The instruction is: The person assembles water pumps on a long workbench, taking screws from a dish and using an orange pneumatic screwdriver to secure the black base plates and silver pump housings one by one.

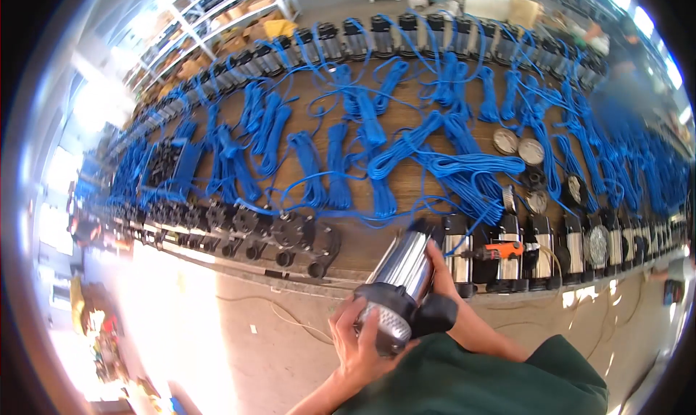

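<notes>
Pump unit [404, 264] is in both hands, lifted at the near bench edge, tilted: silver barrel leaning away to the far right, perforated metal end [388, 322] toward the wearer. Left hand [357, 340] wraps that end, fingers spread over it. Right hand [444, 279] grasps the barrel's right side near the dark far end. Both grips carry it; how hard they squeeze, can't tell.

To handle it well: support both ends, keep fingers on rigid housing, turn it slowly. Black side port [435, 316] sticks out right, toward the green garment [493, 379]; mind snagging. Blue cord runs just beside the right hand; can't tell if it joins this unit, so don't yank.

Edges: near edge is just under the barrel, floor below. Right: orange tool [504, 250] lies on the standing pumps [542, 247], near the right hand; don't swing that way. Left: wood shows on the bench [355, 254] before the black fittings [293, 230], the better side for moving. Far: blue cable bundles [373, 161] crowd the middle.
</notes>
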The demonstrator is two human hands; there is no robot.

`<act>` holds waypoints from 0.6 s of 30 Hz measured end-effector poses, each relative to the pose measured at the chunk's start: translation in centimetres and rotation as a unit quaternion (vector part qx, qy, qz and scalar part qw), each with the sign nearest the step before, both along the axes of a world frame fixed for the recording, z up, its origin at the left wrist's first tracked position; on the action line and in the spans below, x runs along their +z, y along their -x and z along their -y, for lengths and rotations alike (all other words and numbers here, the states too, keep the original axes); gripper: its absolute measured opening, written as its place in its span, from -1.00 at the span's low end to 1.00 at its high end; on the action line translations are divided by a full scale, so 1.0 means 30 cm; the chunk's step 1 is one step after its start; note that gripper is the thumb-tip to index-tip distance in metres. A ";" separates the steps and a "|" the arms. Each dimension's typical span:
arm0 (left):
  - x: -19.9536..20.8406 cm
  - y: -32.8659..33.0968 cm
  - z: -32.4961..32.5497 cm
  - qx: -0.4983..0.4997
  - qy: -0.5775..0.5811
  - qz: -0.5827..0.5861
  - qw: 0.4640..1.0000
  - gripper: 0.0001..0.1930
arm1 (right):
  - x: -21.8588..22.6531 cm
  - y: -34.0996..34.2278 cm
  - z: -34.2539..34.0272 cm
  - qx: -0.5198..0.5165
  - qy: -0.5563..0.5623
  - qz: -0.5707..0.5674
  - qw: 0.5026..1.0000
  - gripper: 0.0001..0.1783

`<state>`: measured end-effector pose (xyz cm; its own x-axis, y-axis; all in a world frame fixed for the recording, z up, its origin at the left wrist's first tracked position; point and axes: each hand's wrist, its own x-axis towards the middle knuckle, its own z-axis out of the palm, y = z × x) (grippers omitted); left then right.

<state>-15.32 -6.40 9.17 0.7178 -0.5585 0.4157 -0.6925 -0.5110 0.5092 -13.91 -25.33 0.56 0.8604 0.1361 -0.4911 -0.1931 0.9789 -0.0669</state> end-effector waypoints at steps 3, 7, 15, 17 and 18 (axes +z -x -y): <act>-0.164 0.006 -0.118 0.139 0.091 -0.229 0.959 0.18 | -0.016 -0.120 -0.098 -0.077 0.250 -0.008 0.965 -0.45; -0.458 -0.258 -0.225 -0.054 0.420 -0.842 0.334 -0.28 | -0.118 -0.279 -0.223 -0.137 0.539 0.120 0.823 -0.31; -0.910 -0.415 -0.112 0.169 0.185 -0.536 0.806 -0.62 | -0.345 -0.368 -0.295 -0.093 0.784 0.167 0.591 0.01; -0.966 -0.436 -0.098 0.142 0.146 -0.473 0.857 -0.69 | -0.302 -0.330 -0.271 -0.036 0.838 0.097 0.536 0.05; -0.951 -0.448 -0.094 0.135 0.166 -0.493 0.843 -0.71 | -0.246 -0.303 -0.240 -0.035 0.870 0.112 0.478 -0.05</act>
